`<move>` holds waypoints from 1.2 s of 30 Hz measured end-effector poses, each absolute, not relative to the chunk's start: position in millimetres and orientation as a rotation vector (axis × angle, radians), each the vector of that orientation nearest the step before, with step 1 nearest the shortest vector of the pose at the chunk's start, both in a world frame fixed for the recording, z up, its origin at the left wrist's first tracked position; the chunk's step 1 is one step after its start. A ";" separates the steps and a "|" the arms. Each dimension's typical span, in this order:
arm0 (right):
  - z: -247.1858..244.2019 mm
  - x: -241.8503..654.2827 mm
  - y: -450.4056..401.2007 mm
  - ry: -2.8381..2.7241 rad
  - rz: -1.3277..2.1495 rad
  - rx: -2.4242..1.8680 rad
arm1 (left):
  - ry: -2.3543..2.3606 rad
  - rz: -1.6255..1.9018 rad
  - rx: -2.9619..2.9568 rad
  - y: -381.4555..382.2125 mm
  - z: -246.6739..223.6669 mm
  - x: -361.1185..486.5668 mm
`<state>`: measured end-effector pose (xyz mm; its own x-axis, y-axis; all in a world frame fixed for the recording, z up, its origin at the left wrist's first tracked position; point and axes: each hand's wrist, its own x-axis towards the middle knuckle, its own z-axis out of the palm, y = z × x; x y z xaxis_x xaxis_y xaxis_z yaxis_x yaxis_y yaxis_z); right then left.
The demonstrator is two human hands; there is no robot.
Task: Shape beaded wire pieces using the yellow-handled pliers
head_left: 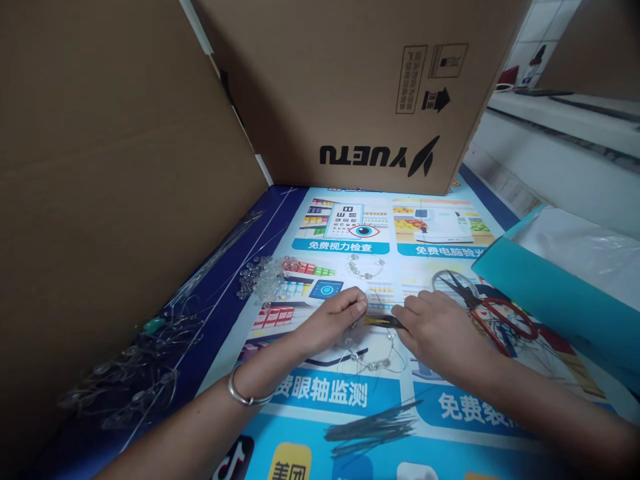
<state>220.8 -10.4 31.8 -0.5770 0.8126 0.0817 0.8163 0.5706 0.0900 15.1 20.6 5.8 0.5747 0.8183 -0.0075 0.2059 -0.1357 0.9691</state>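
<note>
My left hand (337, 317) is closed in a pinch on a thin wire near the middle of the printed sheet. Dark-tipped pliers (385, 322) are gripped in my right hand (440, 330), their jaws pointing left and reaching close to my left fingertips. Just below the hands curves a beaded wire (379, 364) with clear beads; whether it joins the pinched wire I cannot tell. Beyond my hands lies another curved strand of clear beads (367, 274). A pile of loose clear beads (265, 280) sits to the left. Cut wires (373, 428) lie bunched in front.
Red-handled scissors (505, 317) lie at right beside a teal box (560, 287) with a white lining. Tangled beaded wires (135, 387) spread along the left. Cardboard panels (350, 87) stand upright at the back and left.
</note>
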 end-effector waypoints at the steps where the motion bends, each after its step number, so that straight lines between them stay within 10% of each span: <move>1: 31.9 220.2 -10.8 -2.765 -0.193 -1.441 | 0.855 0.668 1.659 20.1 5.6 15.6; 20: 29.2 226.8 -9.0 -2.784 -0.138 -1.505 | 0.843 0.674 1.802 24.6 2.2 15.7; 36: 11.3 226.1 -12.1 -2.465 0.896 -1.360 | 0.888 0.672 1.898 28.5 -0.4 13.8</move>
<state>226.1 -12.1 11.3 -0.5623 0.8179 -0.1220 0.7052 0.3972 -0.5873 13.8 28.5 -0.4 0.5932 0.7998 0.0920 0.3065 -0.3300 0.8928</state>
